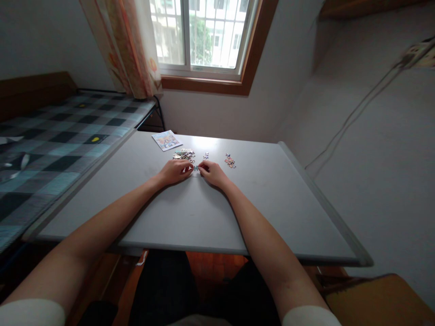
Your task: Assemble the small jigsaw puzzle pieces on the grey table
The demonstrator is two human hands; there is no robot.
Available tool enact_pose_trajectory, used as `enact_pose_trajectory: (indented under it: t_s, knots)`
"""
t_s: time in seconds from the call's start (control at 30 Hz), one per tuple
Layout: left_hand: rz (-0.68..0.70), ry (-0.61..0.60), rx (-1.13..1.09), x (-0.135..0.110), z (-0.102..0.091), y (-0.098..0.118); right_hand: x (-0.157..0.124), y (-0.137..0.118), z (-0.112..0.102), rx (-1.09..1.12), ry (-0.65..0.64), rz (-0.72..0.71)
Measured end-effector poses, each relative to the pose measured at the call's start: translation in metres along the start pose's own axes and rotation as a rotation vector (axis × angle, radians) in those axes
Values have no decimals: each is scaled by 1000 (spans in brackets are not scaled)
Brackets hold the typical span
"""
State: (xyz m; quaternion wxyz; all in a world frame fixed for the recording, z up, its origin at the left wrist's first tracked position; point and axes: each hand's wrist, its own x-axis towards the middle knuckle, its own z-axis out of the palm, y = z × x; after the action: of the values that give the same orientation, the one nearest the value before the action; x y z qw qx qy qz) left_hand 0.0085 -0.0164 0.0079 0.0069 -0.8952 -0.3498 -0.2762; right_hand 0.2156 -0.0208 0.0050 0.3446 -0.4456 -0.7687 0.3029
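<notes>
Between my fingertips, just above the table's middle, is a small bluish jigsaw puzzle piece [196, 168]; whether it is one piece or two joined is too small to tell. My left hand [177, 171] pinches it from the left, and my right hand [212, 173] pinches from the right. Right behind my left hand lies a heap of loose puzzle pieces [184, 154]. A couple of pieces [205, 155] sit apart beyond my right hand. Farther right is a smaller pile of orange-toned pieces [230, 161].
A picture card [167, 140] rests at the far left of the grey-white table [204, 217]. Along the left side stands a bed with a checked cover [112, 122]. A window [204, 36] is ahead, a cable [350, 117] hangs on the right wall, and a wooden chair [377, 301] stands lower right.
</notes>
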Motion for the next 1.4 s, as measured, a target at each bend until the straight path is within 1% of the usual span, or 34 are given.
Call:
enact_pose_trajectory:
  t_s: [0.5, 1.4]
  knots:
    - [-10, -4, 7, 0, 1, -1, 1, 3, 1, 0, 8, -35]
    - [-15, -4, -17, -1, 0, 0, 2, 4, 2, 11, 2, -12]
